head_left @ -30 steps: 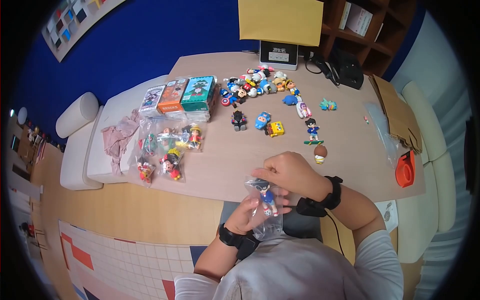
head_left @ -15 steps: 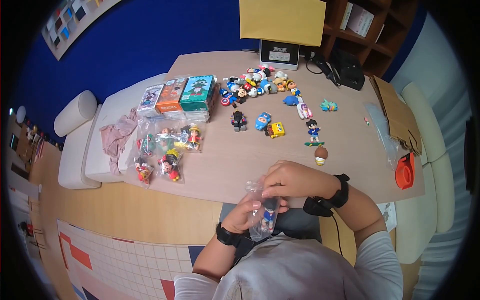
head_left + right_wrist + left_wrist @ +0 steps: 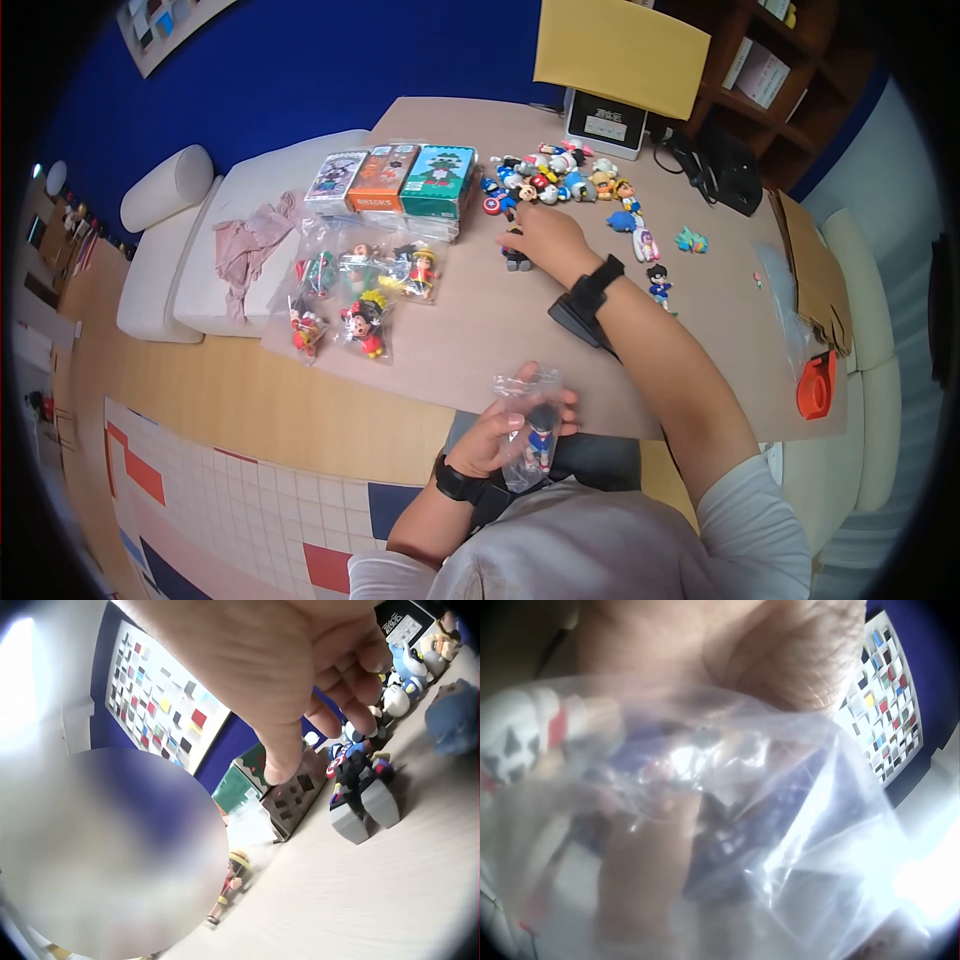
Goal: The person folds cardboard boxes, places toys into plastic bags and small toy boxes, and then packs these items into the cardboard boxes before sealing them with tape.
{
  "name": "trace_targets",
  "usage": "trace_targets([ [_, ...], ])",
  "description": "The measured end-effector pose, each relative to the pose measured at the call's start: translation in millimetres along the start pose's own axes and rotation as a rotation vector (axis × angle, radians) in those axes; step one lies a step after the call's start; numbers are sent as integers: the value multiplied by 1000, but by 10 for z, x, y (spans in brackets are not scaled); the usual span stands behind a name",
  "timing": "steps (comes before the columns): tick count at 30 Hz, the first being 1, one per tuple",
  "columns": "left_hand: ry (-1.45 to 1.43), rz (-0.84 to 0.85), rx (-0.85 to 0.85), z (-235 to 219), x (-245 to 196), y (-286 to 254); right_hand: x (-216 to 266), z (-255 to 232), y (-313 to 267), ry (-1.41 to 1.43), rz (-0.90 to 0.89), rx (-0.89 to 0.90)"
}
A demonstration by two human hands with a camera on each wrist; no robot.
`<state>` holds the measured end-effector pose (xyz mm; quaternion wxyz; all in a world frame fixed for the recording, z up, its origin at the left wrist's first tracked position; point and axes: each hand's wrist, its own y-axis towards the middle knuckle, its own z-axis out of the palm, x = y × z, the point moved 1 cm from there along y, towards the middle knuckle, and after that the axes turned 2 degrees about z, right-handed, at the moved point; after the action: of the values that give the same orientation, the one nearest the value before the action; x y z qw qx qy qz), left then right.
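Left hand (image 3: 487, 441): thumb in front and fingers behind, clamped on a bagged toy (image 3: 540, 440), dark-haired, in a blue top; the bagged toy sits over the lap, just off the near edge of the worktop (image 3: 430, 350); right hand (image 3: 548, 238): well apart from the left, fingers loosely bent, gripping nothing, above a dark toy with grey feet (image 3: 381, 802), inward from the far edge.

Risks, as judged: the bag's film looks slick and one hand alone bears it, so a slackened thumb could drop the bagged toy to lap or floor; whether the bag is sealed cannot be told, and an unsealed mouth could let the toy slide out; the right hand, lowered carelessly, could push the dark toy into the toy heap (image 3: 545, 185) towards the far edge; the forearm passes just beside a blue-topped toy (image 3: 659, 285), and a sideways sweep could knock it over.

Writing: "BRICKS" on the orange box (image 3: 383, 178), middle of three near the far left corner; the green box (image 3: 438, 180) beside it shows a tree picture, its lettering too small to read; black panel (image 3: 603, 125) at the far edge, pale characters, not legible; no brand name readable.
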<state>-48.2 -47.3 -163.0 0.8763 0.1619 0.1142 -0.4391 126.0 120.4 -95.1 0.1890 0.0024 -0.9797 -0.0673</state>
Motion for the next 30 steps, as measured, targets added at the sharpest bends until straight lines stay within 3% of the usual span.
trace_targets([
  [5,88,15,-115,49,-69,-66,226,219,96,-340,98,44],
  [8,171,-14,-126,56,-94,-63,43,376,145,-345,39,68],
  [11,62,-33,-125,79,-105,-66,-64,257,145,-190,101,163],
  [14,-113,-67,-98,78,-113,-43,-107,-105,-106,583,48,268],
  [15,-134,-75,-86,89,-112,-28,-83,-200,-228,866,141,330],
  [18,-195,-107,-53,139,-81,16,108,-624,-692,1151,175,414],
  [24,-256,-153,-28,246,37,68,-37,-565,-1213,1355,-94,494],
  [30,-237,-187,-50,248,110,76,79,-565,-1448,1307,-66,561],
])
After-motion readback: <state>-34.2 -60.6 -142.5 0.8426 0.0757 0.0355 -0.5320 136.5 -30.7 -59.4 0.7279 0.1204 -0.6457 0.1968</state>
